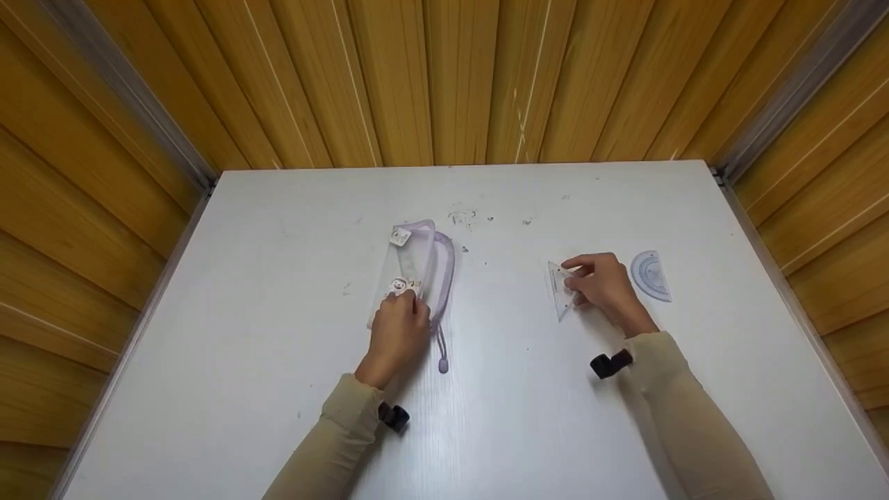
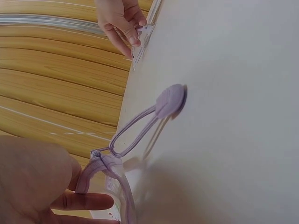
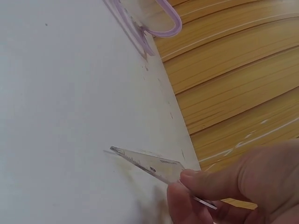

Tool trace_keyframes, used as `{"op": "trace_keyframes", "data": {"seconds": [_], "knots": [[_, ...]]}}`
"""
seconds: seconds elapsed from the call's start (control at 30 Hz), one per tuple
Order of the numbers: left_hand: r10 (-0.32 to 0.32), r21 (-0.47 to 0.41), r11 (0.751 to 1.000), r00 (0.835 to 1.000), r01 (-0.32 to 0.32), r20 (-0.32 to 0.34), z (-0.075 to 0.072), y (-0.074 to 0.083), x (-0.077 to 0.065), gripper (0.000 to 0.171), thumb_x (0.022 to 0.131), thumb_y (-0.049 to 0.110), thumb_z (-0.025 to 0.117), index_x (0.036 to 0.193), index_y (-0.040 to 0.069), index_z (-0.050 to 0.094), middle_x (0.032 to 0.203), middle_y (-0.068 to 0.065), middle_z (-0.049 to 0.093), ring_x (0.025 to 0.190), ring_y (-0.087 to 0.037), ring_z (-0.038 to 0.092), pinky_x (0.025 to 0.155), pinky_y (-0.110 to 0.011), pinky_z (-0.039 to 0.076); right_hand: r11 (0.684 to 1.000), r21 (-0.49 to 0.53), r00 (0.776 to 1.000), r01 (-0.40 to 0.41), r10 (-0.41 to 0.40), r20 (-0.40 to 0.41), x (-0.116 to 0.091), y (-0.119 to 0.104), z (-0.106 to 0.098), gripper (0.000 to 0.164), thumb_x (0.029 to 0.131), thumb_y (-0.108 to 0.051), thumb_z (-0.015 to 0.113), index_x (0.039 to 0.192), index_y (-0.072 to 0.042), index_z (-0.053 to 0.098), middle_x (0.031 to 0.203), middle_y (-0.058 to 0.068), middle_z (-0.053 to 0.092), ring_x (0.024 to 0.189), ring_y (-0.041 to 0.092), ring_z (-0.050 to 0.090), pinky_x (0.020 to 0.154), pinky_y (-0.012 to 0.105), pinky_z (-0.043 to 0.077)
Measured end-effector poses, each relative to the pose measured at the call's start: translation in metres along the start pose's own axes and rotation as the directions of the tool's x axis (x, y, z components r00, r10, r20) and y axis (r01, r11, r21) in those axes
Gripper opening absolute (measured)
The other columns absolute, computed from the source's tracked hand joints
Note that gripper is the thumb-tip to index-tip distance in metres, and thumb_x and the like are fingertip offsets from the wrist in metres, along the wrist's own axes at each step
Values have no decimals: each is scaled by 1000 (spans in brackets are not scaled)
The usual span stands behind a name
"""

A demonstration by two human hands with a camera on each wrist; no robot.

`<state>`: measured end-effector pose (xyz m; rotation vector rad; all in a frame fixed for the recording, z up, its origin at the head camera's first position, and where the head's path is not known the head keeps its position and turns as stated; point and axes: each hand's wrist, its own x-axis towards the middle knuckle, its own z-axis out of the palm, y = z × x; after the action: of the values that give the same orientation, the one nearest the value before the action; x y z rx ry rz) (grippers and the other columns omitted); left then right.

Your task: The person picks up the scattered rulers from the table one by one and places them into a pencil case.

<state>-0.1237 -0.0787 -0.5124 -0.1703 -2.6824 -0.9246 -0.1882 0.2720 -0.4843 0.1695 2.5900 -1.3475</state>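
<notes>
A clear pouch with lilac zip edging (image 1: 445,278) stands left of centre in the head view, its side gaping. My left hand (image 1: 401,332) grips its near panel with curled fingers; the left wrist view shows the lilac edging (image 2: 125,189) beside those fingers. From the zip end hangs a lilac cord pull (image 2: 169,100). On the right, my right hand (image 1: 603,283) pinches a transparent set square (image 1: 560,295) between thumb and fingers. In the right wrist view the set square (image 3: 149,164) is tilted, one corner close to the white surface.
A clear bluish protractor (image 1: 651,276) lies on the white table (image 1: 500,417), just right of the right hand. Dark marks spot the tabletop behind the pouch. Yellow wood-look panels (image 1: 458,83) wall the back and both sides.
</notes>
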Motion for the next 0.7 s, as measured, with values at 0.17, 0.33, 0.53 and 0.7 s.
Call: {"op": "trace_keyframes", "data": {"seconds": [0.17,0.33,0.53,0.7], "knots": [[-5,10,1000,1000,5,5,0,0,0,21,94,8,58,75,3,61,72,-15,60,62,-32,60,55,-51,50,996,92,1000,-20,22,-16,0,1,-3,37,93,0,68,130,-2,67,108,16,59,70,18,66,66,32,59],[5,0,1000,1000,-5,5,0,0,0,20,95,9,59,77,1,63,73,-16,61,63,-32,60,57,-50,51,990,136,998,-49,53,-24,1,0,-5,38,94,-2,68,132,-5,67,112,16,60,72,18,65,69,32,59],[-3,-9,1000,1000,3,20,-1,0,0,19,95,8,58,78,1,63,73,-14,61,63,-28,57,57,-47,50,985,164,998,-53,59,-28,2,-1,-6,37,95,-4,67,132,-6,67,113,17,60,76,19,63,71,33,59],[3,-10,1000,1000,-3,11,-1,0,0,19,94,6,58,77,1,63,72,-14,61,62,-28,57,56,-47,50,974,213,996,-76,82,-20,2,-5,-7,37,97,-6,67,134,-7,66,114,16,58,75,19,63,71,33,59]]}}
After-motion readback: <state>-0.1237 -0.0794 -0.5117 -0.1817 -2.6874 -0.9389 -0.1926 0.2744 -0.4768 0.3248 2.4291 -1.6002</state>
